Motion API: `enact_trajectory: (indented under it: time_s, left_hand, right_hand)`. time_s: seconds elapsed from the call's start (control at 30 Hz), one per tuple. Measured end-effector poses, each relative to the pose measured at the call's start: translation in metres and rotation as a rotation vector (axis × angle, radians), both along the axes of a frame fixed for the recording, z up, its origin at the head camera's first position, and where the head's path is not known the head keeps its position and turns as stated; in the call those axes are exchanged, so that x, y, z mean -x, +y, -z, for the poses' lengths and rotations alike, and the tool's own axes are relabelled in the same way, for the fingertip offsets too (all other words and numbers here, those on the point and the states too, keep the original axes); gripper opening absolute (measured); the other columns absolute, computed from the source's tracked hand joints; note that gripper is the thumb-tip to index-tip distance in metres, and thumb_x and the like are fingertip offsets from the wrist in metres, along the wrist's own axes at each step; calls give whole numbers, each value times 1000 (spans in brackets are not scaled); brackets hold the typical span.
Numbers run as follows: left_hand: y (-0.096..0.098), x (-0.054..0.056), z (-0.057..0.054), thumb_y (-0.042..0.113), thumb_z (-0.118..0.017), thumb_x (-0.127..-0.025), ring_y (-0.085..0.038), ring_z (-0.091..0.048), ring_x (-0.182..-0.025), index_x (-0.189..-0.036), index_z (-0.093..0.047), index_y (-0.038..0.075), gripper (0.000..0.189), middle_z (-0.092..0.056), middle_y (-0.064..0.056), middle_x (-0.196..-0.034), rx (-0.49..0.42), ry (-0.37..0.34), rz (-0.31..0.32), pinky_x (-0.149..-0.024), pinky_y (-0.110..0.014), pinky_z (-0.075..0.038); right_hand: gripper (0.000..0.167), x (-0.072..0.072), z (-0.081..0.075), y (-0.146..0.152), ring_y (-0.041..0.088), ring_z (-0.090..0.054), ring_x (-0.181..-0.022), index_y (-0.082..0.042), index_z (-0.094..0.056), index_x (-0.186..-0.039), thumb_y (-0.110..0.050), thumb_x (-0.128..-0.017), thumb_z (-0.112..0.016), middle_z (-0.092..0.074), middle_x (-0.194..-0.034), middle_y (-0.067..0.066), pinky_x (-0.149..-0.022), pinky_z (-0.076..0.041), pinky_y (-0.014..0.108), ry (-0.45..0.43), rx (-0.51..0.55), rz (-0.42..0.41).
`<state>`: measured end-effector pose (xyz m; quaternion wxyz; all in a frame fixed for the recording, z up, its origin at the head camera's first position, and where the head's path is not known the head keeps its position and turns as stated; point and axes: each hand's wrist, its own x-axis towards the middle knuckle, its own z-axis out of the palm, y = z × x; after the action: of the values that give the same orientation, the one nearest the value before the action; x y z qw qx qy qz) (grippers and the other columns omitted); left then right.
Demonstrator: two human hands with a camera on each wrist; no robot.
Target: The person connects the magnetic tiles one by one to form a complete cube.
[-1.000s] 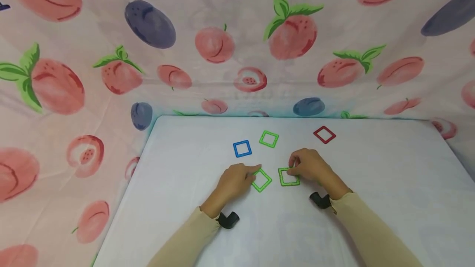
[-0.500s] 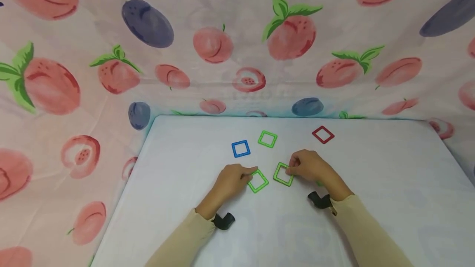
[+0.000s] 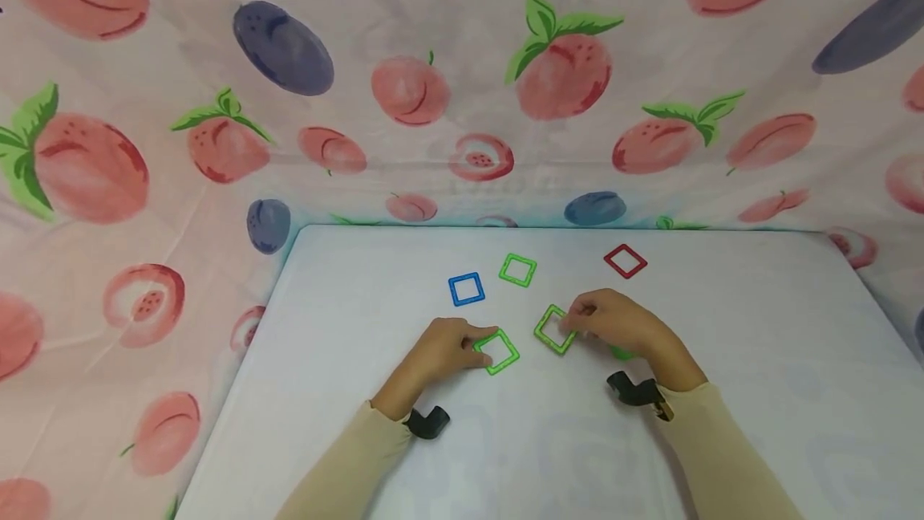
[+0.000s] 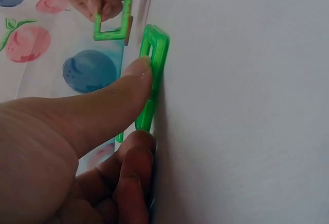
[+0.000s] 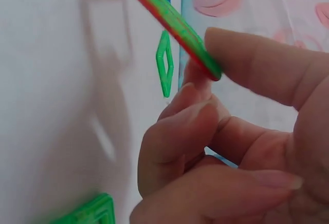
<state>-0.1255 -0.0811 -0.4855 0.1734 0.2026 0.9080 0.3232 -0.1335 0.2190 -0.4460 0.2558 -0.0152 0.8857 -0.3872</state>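
My left hand (image 3: 440,351) pinches a green square frame-shaped magnetic tile (image 3: 509,343) by its left corner, thumb on one side. The left wrist view shows this tile (image 4: 160,54) edge-on, close to the white tabletop. To its right, my right hand (image 3: 613,319) holds a second green square magnetic tile (image 3: 548,343) between thumb and fingers. In the right wrist view a red layer lies along the underside of this green tile (image 5: 169,21), and its shadow falls on the tabletop. Part of another green piece (image 3: 622,353) shows under the right wrist, mostly hidden.
Farther back on the white table (image 3: 346,287) lie a blue square tile (image 3: 470,302), a green one (image 3: 513,282) and a red one (image 3: 616,268). A fruit-print cloth (image 3: 433,143) hangs behind the table's back edge. Black wrist cameras (image 3: 635,392) sit at both cuffs.
The tile in my right hand has turned from square-on to a diamond angle and shifted slightly back. My left hand and its tile have shifted slightly left in view.
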Motion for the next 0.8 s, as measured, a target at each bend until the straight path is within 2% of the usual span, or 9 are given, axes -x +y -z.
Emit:
enact_trajectory:
  time_s: [0.1, 0.17, 0.33, 0.4, 0.6, 0.8]
  left_hand:
    - [4, 0, 1, 30, -86, -83, -9, -38, -62, -130, -71, 28, 49, -47, 5, -66, 14, -1, -21, -56, -22, -30]
    - [7, 0, 1, 32, -86, -83, -9, -38, -62, -130, -71, 28, 50, -48, 4, -68, 19, 3, -27, -57, -23, -30]
    - [11, -3, 0, 34, -86, -82, -10, -37, -62, -131, -70, 29, 52, -48, 3, -69, 32, 9, -44, -57, -23, -30]
    - [12, -5, -1, 34, -86, -82, -10, -37, -62, -131, -69, 29, 52, -48, 3, -69, 45, 11, -51, -57, -23, -30]
    - [12, -9, -3, 35, -85, -83, -11, -38, -63, -132, -69, 29, 53, -48, 2, -70, 68, 6, -62, -57, -23, -30]
    - [13, -7, -4, 37, -84, -83, -11, -39, -65, -132, -68, 29, 52, -50, 2, -72, 79, 8, -61, -58, -23, -30]
  right_hand:
    - [25, 2, -2, 4, 24, -53, -81, -4, -70, -98, -28, -97, -69, -59, -87, 9, -71, -43, 34, -16, 70, 5]
    - [26, 3, -3, 7, 21, -50, -74, -1, -69, -100, -28, -98, -68, -55, -81, 8, -64, -40, 32, -33, 116, 17]
    - [32, 4, -3, 13, 15, -34, -55, 0, -67, -107, -31, -99, -67, -49, -74, 4, -48, -29, 26, -105, 208, 51]
    - [35, 4, -3, 14, 14, -31, -52, 0, -66, -108, -34, -100, -66, -48, -73, 3, -46, -27, 26, -127, 239, 62]
    - [40, 2, 0, 13, 15, -31, -53, 0, -65, -107, -39, -100, -66, -47, -71, 2, -46, -26, 27, -162, 280, 92]
    - [40, 4, 1, 8, 16, -34, -57, -2, -65, -106, -41, -100, -65, -48, -75, 2, -49, -28, 27, -158, 279, 100]
